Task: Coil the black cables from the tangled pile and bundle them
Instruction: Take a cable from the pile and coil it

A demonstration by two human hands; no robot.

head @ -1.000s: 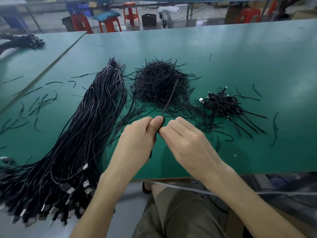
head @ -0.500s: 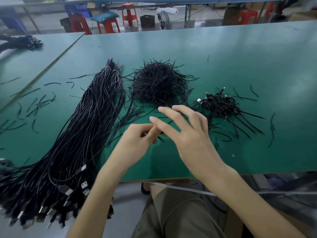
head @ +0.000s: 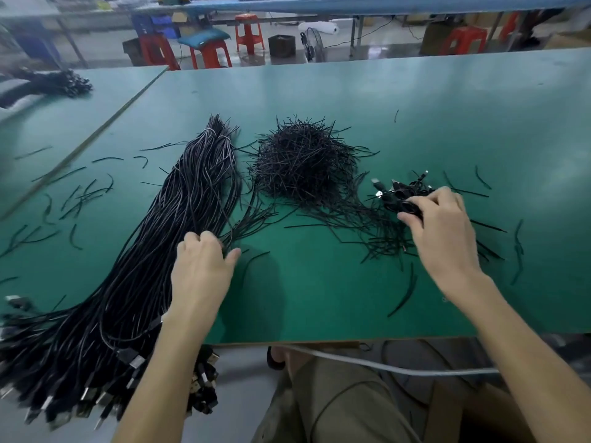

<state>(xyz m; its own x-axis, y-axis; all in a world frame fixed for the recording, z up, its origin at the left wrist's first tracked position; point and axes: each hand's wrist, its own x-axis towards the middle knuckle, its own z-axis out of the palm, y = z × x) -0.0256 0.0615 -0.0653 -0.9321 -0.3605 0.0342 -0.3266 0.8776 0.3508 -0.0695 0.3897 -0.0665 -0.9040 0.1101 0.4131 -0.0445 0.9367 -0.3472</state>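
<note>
The green counter (head: 415, 107) fills most of the frame. A long sheaf of black cables (head: 166, 238) runs from upper centre to lower left, with plugs overhanging the edge. A heap of short ties (head: 303, 164) sits at centre. Small coiled bundles (head: 399, 193) lie right of centre. The left hand (head: 204, 266) has its grip closed on strands at the sheaf's right edge. The right hand (head: 441, 225) has its grip closed on one of the coiled bundles.

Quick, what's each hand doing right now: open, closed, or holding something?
Left hand: fingertips on the long bundle of black cables; grip cannot be told.
Right hand: closed on a small coiled black cable.
</note>
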